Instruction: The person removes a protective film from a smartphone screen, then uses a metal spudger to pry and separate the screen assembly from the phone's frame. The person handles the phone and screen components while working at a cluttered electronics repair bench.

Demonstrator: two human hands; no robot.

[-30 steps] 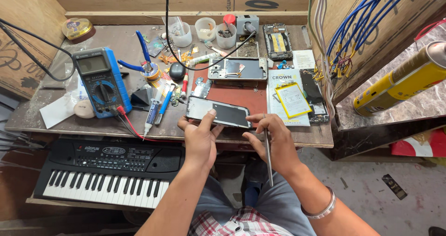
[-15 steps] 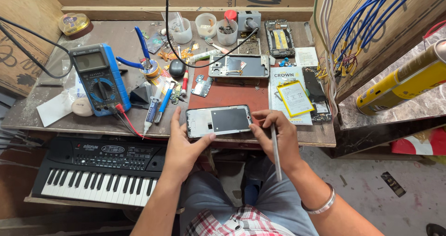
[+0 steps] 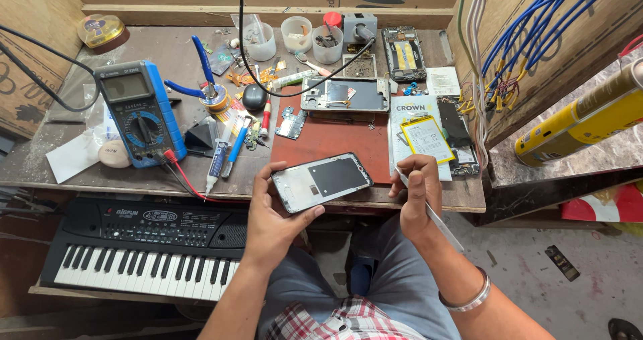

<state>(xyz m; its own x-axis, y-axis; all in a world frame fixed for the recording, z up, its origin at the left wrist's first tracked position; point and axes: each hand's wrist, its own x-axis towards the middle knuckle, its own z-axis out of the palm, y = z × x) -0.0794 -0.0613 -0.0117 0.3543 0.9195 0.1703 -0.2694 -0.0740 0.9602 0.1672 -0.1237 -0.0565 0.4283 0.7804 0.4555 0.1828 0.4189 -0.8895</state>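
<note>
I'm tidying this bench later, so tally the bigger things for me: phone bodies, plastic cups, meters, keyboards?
Phone bodies: 3, one in the left hand at, two on the table
Plastic cups: 3
Meters: 1
Keyboards: 1
Total: 8

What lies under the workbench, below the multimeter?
A black electronic keyboard with white keys sits on a lower shelf beneath the worn wooden workbench. Its rear edge is hidden under the bench top. The blue multimeter rests above it.
</note>
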